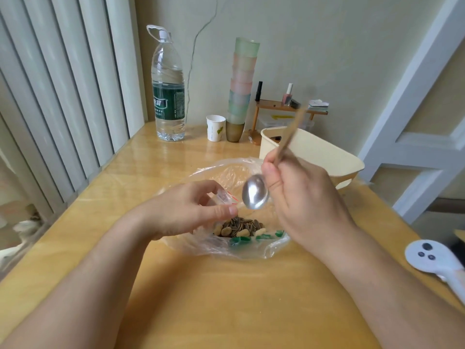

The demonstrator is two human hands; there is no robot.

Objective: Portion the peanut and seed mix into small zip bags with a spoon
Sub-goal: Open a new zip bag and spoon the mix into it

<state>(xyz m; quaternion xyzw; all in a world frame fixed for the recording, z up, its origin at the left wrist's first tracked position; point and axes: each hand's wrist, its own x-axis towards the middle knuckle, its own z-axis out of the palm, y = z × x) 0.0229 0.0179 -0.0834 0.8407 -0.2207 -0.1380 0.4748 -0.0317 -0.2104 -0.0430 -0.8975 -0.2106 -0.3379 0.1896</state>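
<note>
We hold a small zip bag (224, 197) pinched in our left hand (186, 210), thumb and fingers curled round its clear plastic, the red-lined mouth turned toward the right hand; our right hand (299, 197) grips the wooden handle of a spoon (254, 192), fingers wrapped round it, the handle slanting up and away past the knuckles while the shiny metal bowl hangs just left of the thumb — close beside the little bag's mouth, whether touching it we cannot tell; the bowl looks empty and faces us. Directly below both hands, and between them, lies the peanut and seed mix (239, 227), striped seeds heaped over pale peanuts inside a large clear plastic bag (226, 245) spread open on the wooden table (226, 298); green printed patches show on the bag's near edge, under the right wrist. Beyond the right hand stands a cream plastic bin (322, 152); beyond the left hand, well apart, stand a tall water bottle (168, 96), a paper cup (215, 128) and a stack of tinted cups (241, 84) — all upright by the wall; a white controller (432, 260) lies right of our right forearm.
</note>
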